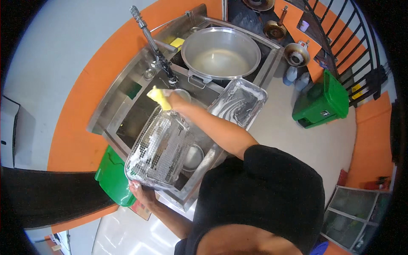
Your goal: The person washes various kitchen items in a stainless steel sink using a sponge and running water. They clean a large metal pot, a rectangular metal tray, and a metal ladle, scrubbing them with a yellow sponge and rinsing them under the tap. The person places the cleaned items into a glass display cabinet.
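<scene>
My right hand (174, 99) grips a soapy yellow sponge or cloth (159, 98) at the far end of a rectangular wire mesh basket (162, 149). White suds cover parts of the mesh. Lower down, my left hand (137, 190) holds the basket's near corner by the rim. The basket is tilted over the stainless steel sink (134, 122). Beneath and beside it lies a round metal bowl or lid (193, 156). Another round vessel (182, 95) shows partly behind my right hand. A soapy rectangular metal tray (239, 103) rests on the sink's right edge.
A large aluminium basin (221, 54) sits on the far part of the sink unit. The spring-neck faucet (154, 47) rises beside it. Green bins stand to the right (322, 102) and left (116, 178). Several pans (297, 54) hang beyond, near a black railing (353, 41).
</scene>
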Motion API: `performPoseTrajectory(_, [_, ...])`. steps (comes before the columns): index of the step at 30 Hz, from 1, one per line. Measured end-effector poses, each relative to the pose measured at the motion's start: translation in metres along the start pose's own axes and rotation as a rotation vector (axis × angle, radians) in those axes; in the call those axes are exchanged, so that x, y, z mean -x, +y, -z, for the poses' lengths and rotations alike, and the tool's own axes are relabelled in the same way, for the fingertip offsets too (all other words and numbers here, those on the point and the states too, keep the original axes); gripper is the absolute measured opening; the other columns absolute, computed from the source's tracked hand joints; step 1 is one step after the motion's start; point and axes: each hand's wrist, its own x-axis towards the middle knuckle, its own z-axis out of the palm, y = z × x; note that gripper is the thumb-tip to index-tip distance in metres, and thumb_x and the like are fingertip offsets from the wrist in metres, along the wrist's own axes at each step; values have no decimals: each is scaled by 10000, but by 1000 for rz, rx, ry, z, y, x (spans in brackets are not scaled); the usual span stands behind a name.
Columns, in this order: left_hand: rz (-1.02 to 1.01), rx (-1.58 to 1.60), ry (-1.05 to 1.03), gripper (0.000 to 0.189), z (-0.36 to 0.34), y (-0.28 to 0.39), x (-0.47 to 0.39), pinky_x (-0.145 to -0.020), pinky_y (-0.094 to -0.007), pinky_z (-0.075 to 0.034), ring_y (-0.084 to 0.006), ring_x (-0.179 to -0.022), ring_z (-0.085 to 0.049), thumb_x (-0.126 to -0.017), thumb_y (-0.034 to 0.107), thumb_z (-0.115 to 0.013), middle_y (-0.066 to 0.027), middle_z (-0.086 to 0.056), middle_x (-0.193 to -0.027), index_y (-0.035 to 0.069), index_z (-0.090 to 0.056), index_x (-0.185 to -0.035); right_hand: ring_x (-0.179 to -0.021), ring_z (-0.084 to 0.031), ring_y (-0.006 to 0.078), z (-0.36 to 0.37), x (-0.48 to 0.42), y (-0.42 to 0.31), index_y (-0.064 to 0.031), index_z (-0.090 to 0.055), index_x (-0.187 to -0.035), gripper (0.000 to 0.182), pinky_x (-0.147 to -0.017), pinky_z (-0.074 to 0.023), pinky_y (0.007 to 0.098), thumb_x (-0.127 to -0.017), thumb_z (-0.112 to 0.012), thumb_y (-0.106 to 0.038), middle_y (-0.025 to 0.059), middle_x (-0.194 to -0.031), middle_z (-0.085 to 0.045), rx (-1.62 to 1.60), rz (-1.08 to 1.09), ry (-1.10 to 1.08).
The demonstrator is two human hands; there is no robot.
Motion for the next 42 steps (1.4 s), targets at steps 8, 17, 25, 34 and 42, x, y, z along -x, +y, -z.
performPoseTrajectory(8, [649,672,189,535,5,-9,13,-958,-675,-271,-427,-1201,-405,-850,311,-444,-221,-422,-1314,3,-407,-1285,-747,-596,121,-27,31,-13,-29,-627,-923,287,-670,-478,273,-861,-633,-309,41,-850,-650,-52,231,-165])
performPoseTrajectory(17, [438,382,435,381,64,-84,60,-827,-465,-493,-313,-1014,-571,-891,98,-413,-178,-547,-1154,38,-419,-1267,-995,-583,251,-50,50,16,-23,-593,-1092,476,-852,-453,359,-795,-670,-387,145,-1063,-622,585,119,-589])
performPoseTrajectory(25, [300,-244,487,315,66,-88,89,-803,-315,-425,-192,-906,-532,-934,178,-417,-115,-586,-1006,-48,-523,-1126,-1081,-504,350,-128,166,132,-82,-555,-1133,333,-910,-424,406,-852,-578,-258,207,-1220,-484,1036,806,-1084])
performPoseTrajectory(34, [229,-751,571,263,29,-56,97,-720,-404,-451,-302,-787,-580,-884,97,-469,-207,-608,-881,-64,-520,-1085,-825,-613,377,-106,123,127,-127,-526,-1107,257,-733,-509,428,-853,-491,-143,177,-1093,-552,1184,414,-965])
performPoseTrajectory(42, [368,-934,605,355,43,-61,104,-717,-427,-458,-451,-864,-591,-825,-9,-466,-294,-610,-915,-58,-489,-1176,-620,-632,324,-147,149,149,-162,-573,-1047,229,-521,-517,441,-820,-544,-171,141,-967,-598,1047,814,-927])
